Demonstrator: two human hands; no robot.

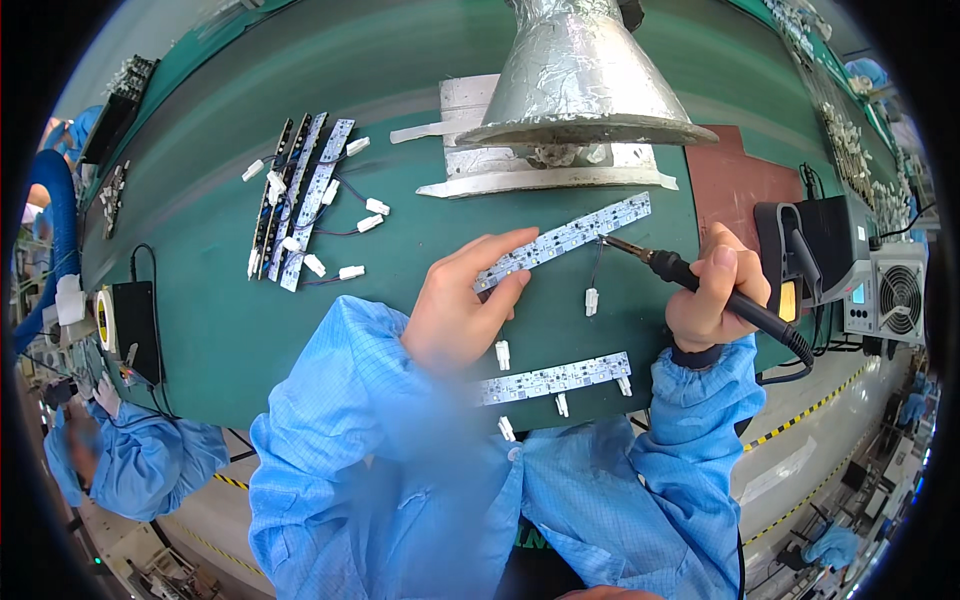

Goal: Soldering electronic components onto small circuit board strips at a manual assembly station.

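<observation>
Head view is looking down on a green work mat (250, 330) where two bare hands in blue sleeves are working on a long white LED strip board (563, 241). That board is lying slantwise on the mat, its right end higher in the picture than its left. The left hand (462, 305) is pressing down on the board's lower left end, index finger stretched along the top edge and thumb curled under the near edge, so the board is being pinched and pinned there rather than lifted. The right hand (712, 288) is clenching around the black handle of a soldering iron (700, 285), held like a pen; the iron's metal tip is touching the board well to the right of the left hand's grip, near the point where a thin dark wire is hanging off the board down to a small white connector (591, 301) lying on the mat.

Just below the hands, a second strip board (556, 379) is lying near the mat's front edge with white plugs around it. To the upper left, a bundle of further strips (300, 195) with wired plugs is lying well apart from the hands. A foil-wrapped fume hood (578, 75) is hanging over the mat just behind the held board. A soldering station (810, 260) is standing to the right, beside a small fan unit (897, 292).
</observation>
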